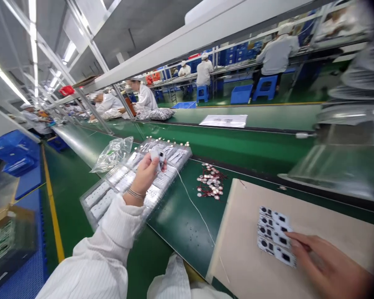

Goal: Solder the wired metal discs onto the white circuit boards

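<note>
My left hand (pixel 148 172) is raised over a clear plastic tray (pixel 89 207), closed on a small white circuit board (pixel 155 154) with a dark square on its face. My thumb lies across the board's near side. On a beige board (pixel 239 232) at the right, several white circuit boards (pixel 272 230) with black parts lie side by side in a block. My right hand (pixel 318 253) pinches the right edge of this block between thumb and forefinger; its other fingers are partly hidden and blurred. Rows of white and silvery pieces fill the tray.
Small round discs with red wires (pixel 210 182) lie in a pile between tray and beige board. A thin white cord (pixel 193 203) crosses the green bench. A crumpled clear bag (pixel 114 153) rests by the tray. Co-workers (pixel 143 97) sit beyond the conveyor (pixel 218 143).
</note>
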Motion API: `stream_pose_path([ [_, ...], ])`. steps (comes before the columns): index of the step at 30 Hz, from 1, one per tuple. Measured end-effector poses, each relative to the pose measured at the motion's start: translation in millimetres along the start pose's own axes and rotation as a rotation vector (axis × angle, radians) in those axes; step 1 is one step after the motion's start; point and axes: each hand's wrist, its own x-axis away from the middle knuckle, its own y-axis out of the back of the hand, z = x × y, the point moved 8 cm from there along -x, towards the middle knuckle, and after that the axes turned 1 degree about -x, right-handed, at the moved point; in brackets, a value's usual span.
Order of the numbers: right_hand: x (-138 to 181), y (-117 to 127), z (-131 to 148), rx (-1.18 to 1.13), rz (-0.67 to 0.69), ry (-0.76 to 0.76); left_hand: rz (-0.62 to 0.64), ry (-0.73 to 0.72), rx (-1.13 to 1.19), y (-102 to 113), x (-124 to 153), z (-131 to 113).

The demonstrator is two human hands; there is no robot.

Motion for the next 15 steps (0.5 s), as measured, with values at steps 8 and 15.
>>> stream_pose_path([
  [8,-14,16,32,-0.449,0.077,-0.389,0.433,0.189,0.349,-225,69,31],
  [15,2,8,34,-0.849,0.024,-0.647,0.628,0.439,0.519,-325,134,45],
])
